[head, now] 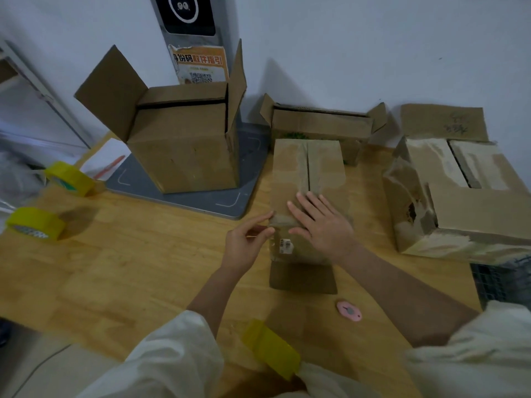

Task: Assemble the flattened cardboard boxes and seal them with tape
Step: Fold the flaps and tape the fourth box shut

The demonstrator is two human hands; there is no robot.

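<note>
While right hand (321, 222) presses flat on the box (307, 179), left hand (247, 239) fingers pinch its tape (283, 221).

Brown cardboard boxes (307, 179) are sitting on a light wood-grain bench (138, 262), yellow tape rolls (36, 224) are glowing, a pink cutter (349, 311) is lying by cream sleeves (178, 357).

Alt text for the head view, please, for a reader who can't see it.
A person's right hand presses flat on a small closed cardboard box on a wooden table while the left hand pinches tape at its near-left edge. Yellow tape rolls lie left; larger boxes stand behind.
</note>
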